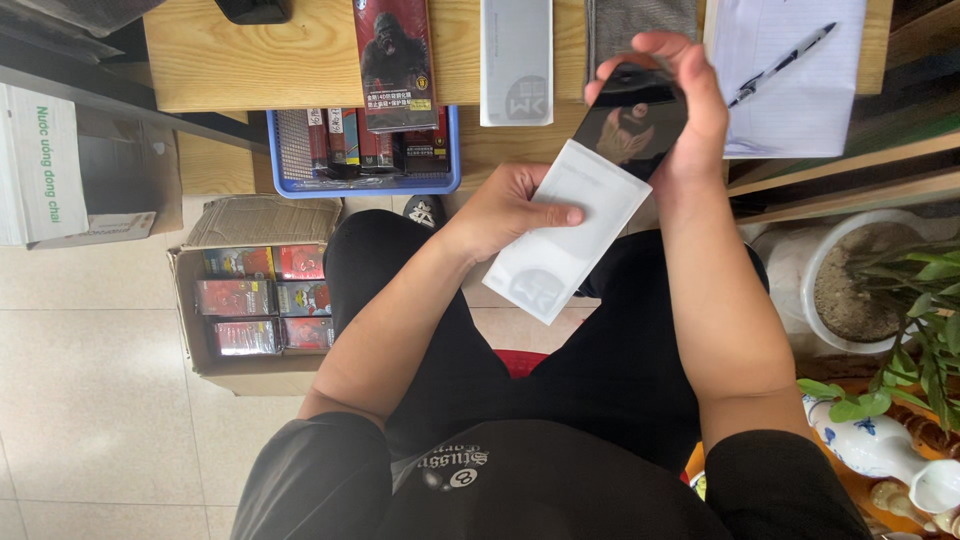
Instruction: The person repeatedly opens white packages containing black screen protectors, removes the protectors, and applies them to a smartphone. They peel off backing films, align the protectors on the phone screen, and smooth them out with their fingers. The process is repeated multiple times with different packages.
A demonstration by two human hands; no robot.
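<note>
My left hand [505, 208] grips a flat white sleeve-like package [565, 235], thumb across its front. My right hand [685, 95] holds a glossy black flat piece [630, 120], like a phone screen panel, at its upper end; the piece's lower end sits in the mouth of the white sleeve. Both are held above my lap, just in front of the wooden table [250, 60].
On the table lie a red-and-black packet [395, 60], a long white box [515, 60], and a notepad [790, 90] with a pen [780, 65]. A blue tray [290, 185] holds packets. A carton of red boxes [255, 300] sits on the floor left; a potted plant [860, 280] stands right.
</note>
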